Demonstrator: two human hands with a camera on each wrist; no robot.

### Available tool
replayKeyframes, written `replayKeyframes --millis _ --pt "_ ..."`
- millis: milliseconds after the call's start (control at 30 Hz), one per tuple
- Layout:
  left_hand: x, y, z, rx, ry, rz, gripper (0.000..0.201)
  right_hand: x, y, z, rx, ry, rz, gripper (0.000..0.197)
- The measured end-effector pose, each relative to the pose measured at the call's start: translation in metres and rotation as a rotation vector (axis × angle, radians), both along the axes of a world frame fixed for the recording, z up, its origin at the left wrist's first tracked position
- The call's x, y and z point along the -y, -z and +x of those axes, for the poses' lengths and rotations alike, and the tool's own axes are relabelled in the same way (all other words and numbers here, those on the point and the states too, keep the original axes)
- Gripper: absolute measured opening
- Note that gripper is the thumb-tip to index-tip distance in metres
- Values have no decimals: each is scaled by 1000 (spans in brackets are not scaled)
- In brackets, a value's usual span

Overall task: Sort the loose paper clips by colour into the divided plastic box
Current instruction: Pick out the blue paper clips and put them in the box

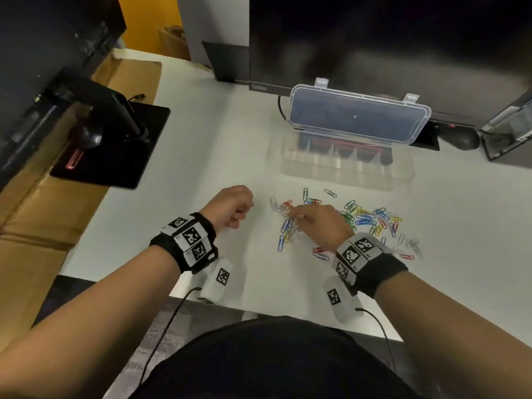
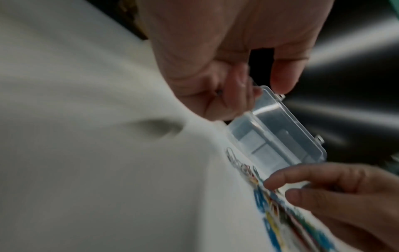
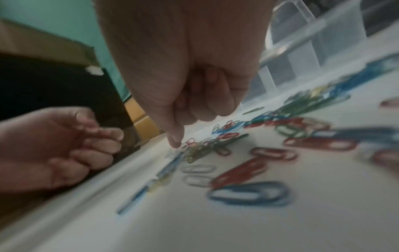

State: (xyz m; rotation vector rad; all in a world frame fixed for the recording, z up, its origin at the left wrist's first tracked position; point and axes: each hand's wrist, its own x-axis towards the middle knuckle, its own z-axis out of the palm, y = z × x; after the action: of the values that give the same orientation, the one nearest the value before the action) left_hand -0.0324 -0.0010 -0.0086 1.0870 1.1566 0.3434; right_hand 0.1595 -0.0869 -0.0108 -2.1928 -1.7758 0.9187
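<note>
Item: loose paper clips (image 1: pixel 349 223), in blue, red, green, yellow and clear or white, spread in a mixed scatter on the white desk (image 1: pixel 201 156), near the middle. Item: divided plastic box (image 1: pixel 342 165), clear, set just beyond the scatter on the far side, its lid (image 1: pixel 358 118) stood open and leaned back toward a dark monitor (image 1: pixel 388 47); its compartments appear empty, so the sort is judged barely begun. Item: right hand (image 1: pixel 319 226), lowered over the left part of the scatter, one finger extended down to a small tangle of clips, the others curled under; whether a clip is pinched cannot be told from the blurred wrist view. Item: left hand (image 1: pixel 233 208), held to the left of the scatter, apart from the clips, fingers loosely curled inward; nothing can be seen held in it, though the palm is partly hidden. Risks noted: clips are overlapped and possibly interlinked, so more than one colour could be lifted together and dropped into one compartment; clear clips are hard to see on the pale desk and could be left behind; a clip pressed by a fingertip could be slid away rather than picked up; the light box, unsteadied, could be nudged by a passing hand.
</note>
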Motion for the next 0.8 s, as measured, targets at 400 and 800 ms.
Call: replayKeyframes --millis 400,800 --pt "32 16 32 -769 681 645 27 -6 9 -4 122 -97 -7 25" --pt "31 17 21 -797 610 570 21 -4 -5 28 -861 517 -73 20"
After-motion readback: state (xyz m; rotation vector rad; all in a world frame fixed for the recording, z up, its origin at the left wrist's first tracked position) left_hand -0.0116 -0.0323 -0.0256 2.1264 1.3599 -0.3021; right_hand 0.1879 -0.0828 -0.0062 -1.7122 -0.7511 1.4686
